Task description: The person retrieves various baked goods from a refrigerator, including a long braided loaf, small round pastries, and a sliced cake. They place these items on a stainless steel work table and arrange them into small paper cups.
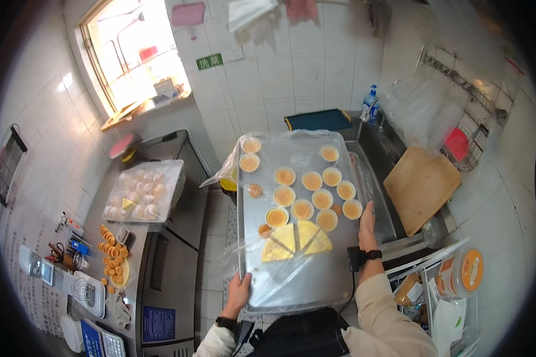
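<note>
My left hand (238, 292) grips the lower left edge of a large metal baking tray (268, 290), with its thumb over the rim. At the tray's right side, my right hand (367, 225) holds the edge. Clear plastic film lies over the tray. Under it are several small round filled cups (312, 181), some small brown round pieces (255, 191) and yellow wedges (278, 244) grouped near the middle. The wedges look like cut cake or pancake; I cannot tell which.
On the left steel counter (138, 250) are a film-covered tray of round items (136, 189), small golden pastries (111, 263) and a kitchen scale (102, 341). A sink (377, 165), a leaning wooden board (422, 189) and a rack holding a lidded tub (458, 274) stand right.
</note>
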Demonstrator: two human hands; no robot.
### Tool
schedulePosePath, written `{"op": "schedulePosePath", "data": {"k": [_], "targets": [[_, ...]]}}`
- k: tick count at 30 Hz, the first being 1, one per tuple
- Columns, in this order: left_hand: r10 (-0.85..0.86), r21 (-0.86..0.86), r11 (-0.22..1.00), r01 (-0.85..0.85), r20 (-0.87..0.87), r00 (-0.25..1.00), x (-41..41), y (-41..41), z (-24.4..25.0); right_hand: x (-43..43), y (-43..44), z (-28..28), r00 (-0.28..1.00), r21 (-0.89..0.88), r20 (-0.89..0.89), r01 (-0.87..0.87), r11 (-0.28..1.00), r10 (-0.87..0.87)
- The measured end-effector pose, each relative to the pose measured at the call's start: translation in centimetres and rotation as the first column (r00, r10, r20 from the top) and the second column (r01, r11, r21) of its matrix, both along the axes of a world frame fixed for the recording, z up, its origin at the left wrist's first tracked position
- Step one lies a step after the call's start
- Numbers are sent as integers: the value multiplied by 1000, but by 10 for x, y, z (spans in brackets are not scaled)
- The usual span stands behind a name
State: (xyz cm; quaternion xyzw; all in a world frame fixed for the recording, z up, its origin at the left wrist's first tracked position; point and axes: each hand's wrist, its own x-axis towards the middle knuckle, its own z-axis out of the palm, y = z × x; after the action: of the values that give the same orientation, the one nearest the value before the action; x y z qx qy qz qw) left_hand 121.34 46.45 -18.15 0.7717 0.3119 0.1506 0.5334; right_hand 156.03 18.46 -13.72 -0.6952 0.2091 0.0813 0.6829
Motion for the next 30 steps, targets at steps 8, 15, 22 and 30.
{"op": "schedulePosePath", "data": {"k": [8, 15, 22, 30], "targets": [[-103, 44, 992, 114, -202, 974, 100, 13, -23, 77, -8, -44, 988, -362, -84, 89, 928, -127], [-361, -39, 929, 368, -314, 878, 131, 25, -42, 97, -36, -72, 992, -556, -70, 51, 830, -108], [-705, -342, 704, 623, -446, 552, 146, 80, -18, 95, -38, -85, 984, -586, 17, 152, 796, -176], [-311, 244, 934, 260, 203, 928, 327, 219, 44, 81, -6, -37, 986, -718, -11, 107, 687, -166]]}}
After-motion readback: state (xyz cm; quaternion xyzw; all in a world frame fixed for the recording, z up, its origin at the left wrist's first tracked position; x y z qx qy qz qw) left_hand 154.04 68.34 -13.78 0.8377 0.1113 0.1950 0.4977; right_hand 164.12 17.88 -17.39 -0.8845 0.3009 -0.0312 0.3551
